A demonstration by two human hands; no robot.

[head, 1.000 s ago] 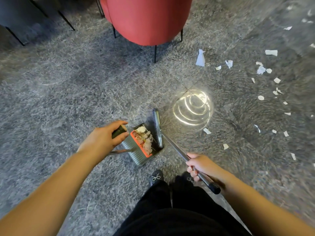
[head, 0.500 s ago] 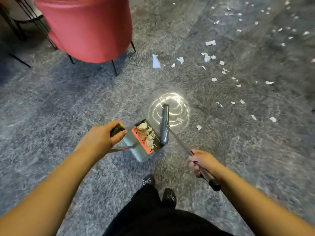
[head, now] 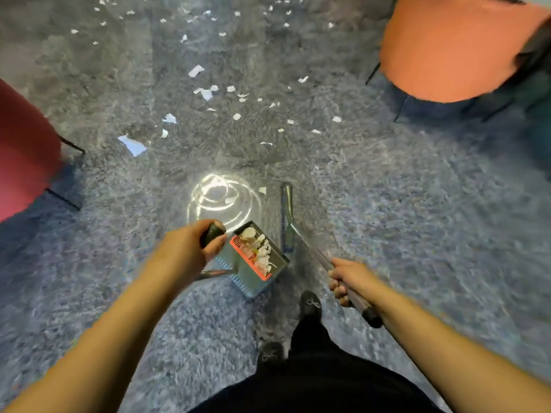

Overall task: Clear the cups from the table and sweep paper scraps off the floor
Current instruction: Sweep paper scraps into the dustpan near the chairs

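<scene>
Grey mottled floor (head: pixel 417 222) fills the view, with a bright ring of reflected light near its middle. Far left: red chair (head: pixel 21 150) crosses the frame edge, its thin black legs reaching onto the floor. Open floor lies between it and the hands. Paper scraps (head: pixel 205 92) are scattered across the upper middle, well ahead of the tools; one larger piece (head: pixel 132 145) lies just beside the red chair's legs. Left hand (head: pixel 186 251), fingers curled round the dark grip of the dustpan (head: pixel 258 260); the pan sits low at centre and holds white scraps. Just right of it, the broom (head: pixel 286 217) head runs straight ahead, close beside the pan. Right hand (head: pixel 347 278), fingers clamped on the broom's shaft. Black shoes below. Upper right: orange chair (head: pixel 453 46), cut by the frame edge, bare floor beneath it.
</scene>
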